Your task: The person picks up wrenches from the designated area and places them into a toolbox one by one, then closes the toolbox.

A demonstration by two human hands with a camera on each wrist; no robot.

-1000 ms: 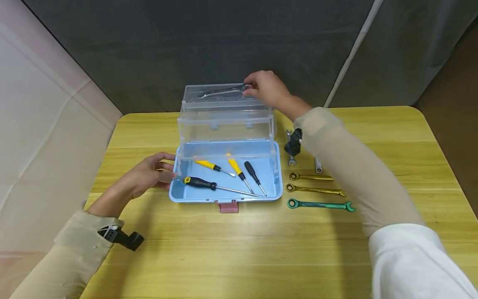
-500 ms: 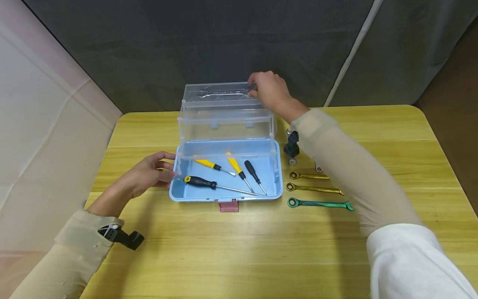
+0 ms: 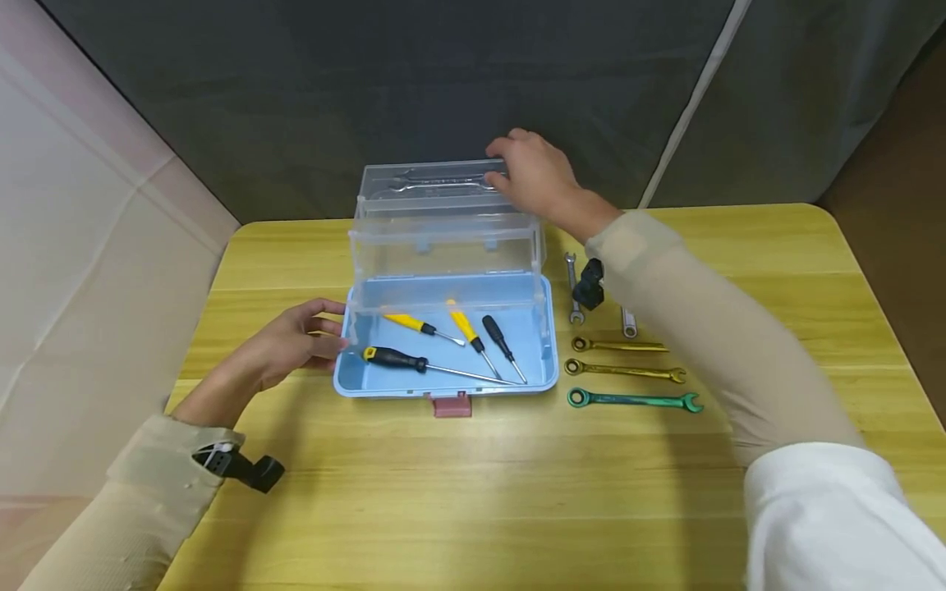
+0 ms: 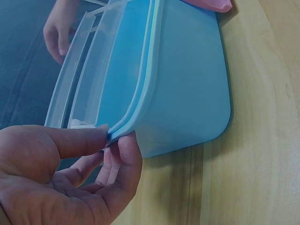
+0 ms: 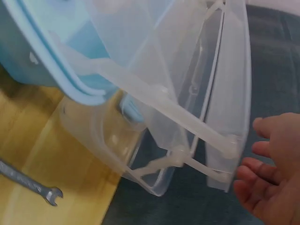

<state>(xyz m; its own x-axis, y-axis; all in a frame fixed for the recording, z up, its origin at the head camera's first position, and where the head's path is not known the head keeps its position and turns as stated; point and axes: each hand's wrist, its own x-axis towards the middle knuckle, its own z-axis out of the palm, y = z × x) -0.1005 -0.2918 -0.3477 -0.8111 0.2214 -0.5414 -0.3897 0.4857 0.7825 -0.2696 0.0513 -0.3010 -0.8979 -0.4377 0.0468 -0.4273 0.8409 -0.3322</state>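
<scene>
My left hand (image 3: 296, 345) pinches the rim at the left end of a light blue toolbox (image 4: 187, 75), thumb on top and fingers below. The box stands open, its clear trays stepped up behind it. My right hand (image 3: 534, 172) hovers at the right end of the top tray (image 5: 228, 89) with loosely bent fingers and nothing in them. Silver wrenches (image 3: 439, 184) lie in that tray, their right ends behind the hand. In the blue base are a long black screwdriver (image 3: 399, 359), two yellow screwdrivers (image 3: 466, 327) and a small black screwdriver (image 3: 498, 336).
Right of the toolbox on the wooden table (image 3: 473, 501) lie a green wrench (image 3: 636, 400), two gold wrenches (image 3: 628, 372) and two silver wrenches (image 3: 572, 291), one partly under my right sleeve. A pink latch (image 3: 452, 405) hangs at the front. A dark curtain (image 3: 296, 107) rises behind.
My right hand has laid a silver wrench down in the top tray and let go, its fingers now spread slightly apart. The left hand stays on the rim.
</scene>
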